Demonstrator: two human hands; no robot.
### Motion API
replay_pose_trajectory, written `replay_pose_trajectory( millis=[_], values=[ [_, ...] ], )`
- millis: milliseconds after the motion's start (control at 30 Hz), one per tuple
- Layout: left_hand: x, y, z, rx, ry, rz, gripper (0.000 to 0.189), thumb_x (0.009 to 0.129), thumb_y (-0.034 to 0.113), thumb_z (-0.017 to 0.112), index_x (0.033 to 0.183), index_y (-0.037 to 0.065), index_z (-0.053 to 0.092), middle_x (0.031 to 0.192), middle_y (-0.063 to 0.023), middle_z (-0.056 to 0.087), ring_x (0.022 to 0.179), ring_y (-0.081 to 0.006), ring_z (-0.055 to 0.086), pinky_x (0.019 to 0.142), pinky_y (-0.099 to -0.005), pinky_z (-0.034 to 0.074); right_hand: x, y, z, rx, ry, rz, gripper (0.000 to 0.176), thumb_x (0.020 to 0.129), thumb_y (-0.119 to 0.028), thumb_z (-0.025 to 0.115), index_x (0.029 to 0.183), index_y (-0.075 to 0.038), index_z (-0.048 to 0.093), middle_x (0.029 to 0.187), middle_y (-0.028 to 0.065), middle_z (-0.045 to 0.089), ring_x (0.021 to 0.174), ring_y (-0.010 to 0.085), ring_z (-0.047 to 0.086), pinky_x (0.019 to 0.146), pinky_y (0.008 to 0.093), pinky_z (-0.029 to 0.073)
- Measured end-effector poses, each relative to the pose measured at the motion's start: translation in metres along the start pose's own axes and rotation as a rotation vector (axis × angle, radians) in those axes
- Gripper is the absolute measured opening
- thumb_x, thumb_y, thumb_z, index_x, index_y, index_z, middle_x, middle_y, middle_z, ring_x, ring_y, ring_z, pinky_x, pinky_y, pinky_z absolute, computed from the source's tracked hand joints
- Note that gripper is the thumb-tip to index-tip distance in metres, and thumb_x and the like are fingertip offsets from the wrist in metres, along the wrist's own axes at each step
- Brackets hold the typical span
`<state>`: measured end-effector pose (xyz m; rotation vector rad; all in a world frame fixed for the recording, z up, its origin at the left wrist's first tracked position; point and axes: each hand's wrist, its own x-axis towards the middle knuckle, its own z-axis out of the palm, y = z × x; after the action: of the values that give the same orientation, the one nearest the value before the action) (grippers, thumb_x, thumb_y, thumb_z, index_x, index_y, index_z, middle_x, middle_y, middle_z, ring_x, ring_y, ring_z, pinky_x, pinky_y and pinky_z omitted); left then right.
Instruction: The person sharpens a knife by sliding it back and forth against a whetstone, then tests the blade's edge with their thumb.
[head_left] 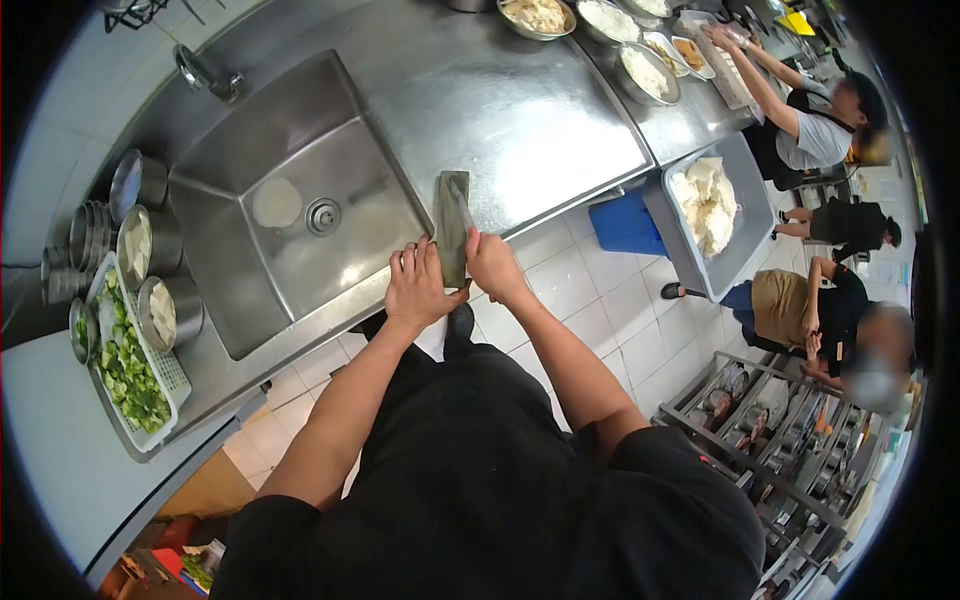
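A long grey-green slab (452,230), which looks like a whetstone, lies across the steel counter's front edge, right of the sink. My left hand (415,285) grips its near left side, fingers bent and thumb under the near end. Closed beside the slab's right side is my right hand (492,268). From that fist a narrow grey piece (460,198), which looks like a knife, runs over the slab; its handle is hidden by my fingers.
Left of the slab is a steel sink (385,180) with a faucet (205,75). A white basket (178,375) of green vegetables and several metal pots (182,310) stand farther left. At right are a grey tub (745,190), a blue bin (625,225), food bowls (648,75) and several people (790,310).
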<state>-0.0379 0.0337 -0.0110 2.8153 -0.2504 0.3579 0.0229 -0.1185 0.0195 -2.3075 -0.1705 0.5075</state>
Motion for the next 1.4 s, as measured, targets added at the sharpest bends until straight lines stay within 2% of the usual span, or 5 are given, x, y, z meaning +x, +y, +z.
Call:
replay_pose_trajectory(
  millis=[767,967,1100,1300,1400],
  values=[
    [0.007,-0.002,0.0,0.033,0.025,0.01,0.094,0.067,0.059,0.077,0.124,-0.011,0.051,0.13,-0.0244,0.056,0.117,-0.0366,0.05,0.103,-0.0487,0.034,-0.053,0.018,0.021,-0.021,0.029,-0.129,0.049,0.104,-0.026,0.038,0.088,0.01,0.065,0.081,0.0363,0.062,0.085,0.0511,0.064,0.073,0.0601,0.05],
    [0.001,-0.001,0.003,0.014,-0.033,-0.008,0.096,0.068,0.06,0.077,0.125,-0.012,0.049,0.131,-0.0247,0.056,0.118,-0.0377,0.05,0.103,-0.05,0.035,-0.001,-0.009,-0.003,0.083,-0.008,0.086,0.047,0.105,-0.025,0.04,0.08,0.008,0.065,0.07,0.0314,0.062,0.067,0.0504,0.064,0.057,0.0547,0.052],
    [0.0,-0.002,0.006,0.014,-0.039,-0.032,0.094,0.067,0.055,0.08,0.128,-0.009,0.048,0.134,-0.024,0.054,0.122,-0.0372,0.049,0.104,-0.0489,0.035,-0.056,0.026,0.024,-0.001,0.108,-0.242,0.046,0.104,-0.024,0.041,0.08,0.006,0.065,0.078,0.0334,0.063,0.075,0.0533,0.062,0.067,0.0579,0.051],
    [0.0,0.0,0.003,-0.01,-0.02,-0.015,0.094,0.07,0.059,0.076,0.127,-0.011,0.049,0.132,-0.0247,0.055,0.119,-0.0377,0.05,0.103,-0.0505,0.034,0.003,-0.033,-0.02,0.117,-0.103,0.227,0.056,0.105,-0.031,0.038,0.077,0.008,0.065,0.077,0.0357,0.062,0.08,0.0518,0.064,0.07,0.0567,0.052],
    [-0.001,0.001,0.003,0.002,-0.01,-0.012,0.093,0.069,0.058,0.077,0.126,-0.01,0.049,0.131,-0.0243,0.056,0.118,-0.0374,0.05,0.103,-0.0499,0.034,-0.01,0.007,0.013,0.025,0.025,-0.012,0.054,0.105,-0.029,0.039,0.077,0.008,0.065,0.076,0.0352,0.062,0.079,0.0528,0.064,0.07,0.0568,0.052]
  ],
)
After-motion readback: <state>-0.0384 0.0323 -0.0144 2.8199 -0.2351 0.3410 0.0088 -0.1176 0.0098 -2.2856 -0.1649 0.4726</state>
